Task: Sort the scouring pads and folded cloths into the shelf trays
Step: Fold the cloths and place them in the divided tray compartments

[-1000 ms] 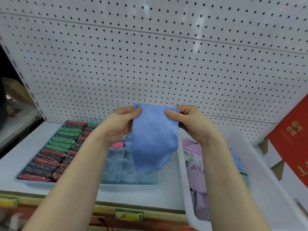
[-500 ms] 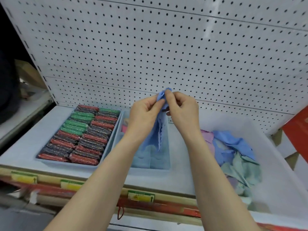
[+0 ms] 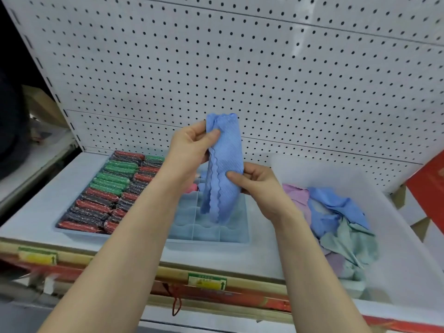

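Observation:
A blue cloth (image 3: 224, 164), folded into a narrow strip with a wavy edge, hangs upright above the shelf. My left hand (image 3: 189, 145) pinches its top end between thumb and fingers. My right hand (image 3: 254, 181) grips its middle from the right. Below it lies a pale blue divided tray (image 3: 206, 230) holding a pink cloth (image 3: 193, 187) at its back. To the left, a tray (image 3: 72, 230) is packed with rows of red, green and black scouring pads (image 3: 113, 191).
A large white bin (image 3: 406, 239) on the right holds a loose heap of blue, purple and green cloths (image 3: 336, 219). A white pegboard (image 3: 240, 68) backs the shelf. Price labels (image 3: 206, 281) line the shelf's front edge. A red box (image 3: 430, 188) stands at far right.
The cloth went from spread flat between both hands to folded in half. My right hand has slid down from the top edge to the cloth's middle; my left keeps the top.

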A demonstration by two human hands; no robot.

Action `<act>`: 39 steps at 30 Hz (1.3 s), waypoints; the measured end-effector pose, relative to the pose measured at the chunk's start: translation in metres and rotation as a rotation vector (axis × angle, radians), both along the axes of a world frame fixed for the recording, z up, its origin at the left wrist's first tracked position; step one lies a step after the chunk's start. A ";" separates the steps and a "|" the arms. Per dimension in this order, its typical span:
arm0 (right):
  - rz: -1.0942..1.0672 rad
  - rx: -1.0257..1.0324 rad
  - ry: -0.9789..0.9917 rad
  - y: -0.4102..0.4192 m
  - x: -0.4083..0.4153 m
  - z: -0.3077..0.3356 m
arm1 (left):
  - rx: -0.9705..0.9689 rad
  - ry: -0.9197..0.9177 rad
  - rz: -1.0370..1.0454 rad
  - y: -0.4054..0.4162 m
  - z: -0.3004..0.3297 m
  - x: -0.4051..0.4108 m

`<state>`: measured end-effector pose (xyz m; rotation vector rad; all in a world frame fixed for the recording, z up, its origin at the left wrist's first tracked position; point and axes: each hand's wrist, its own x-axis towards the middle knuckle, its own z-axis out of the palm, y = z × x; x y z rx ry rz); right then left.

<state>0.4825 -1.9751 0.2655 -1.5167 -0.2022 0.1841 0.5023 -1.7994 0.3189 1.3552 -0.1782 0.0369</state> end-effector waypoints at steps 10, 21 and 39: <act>-0.132 -0.149 0.247 0.001 -0.004 -0.023 | 0.141 0.466 -0.060 -0.003 -0.077 -0.021; -0.066 -0.011 -0.056 -0.002 0.009 0.002 | -0.039 0.225 -0.013 0.000 -0.058 -0.005; -0.138 -0.017 -0.031 0.005 -0.010 -0.024 | 0.024 0.438 -0.017 0.005 -0.080 -0.010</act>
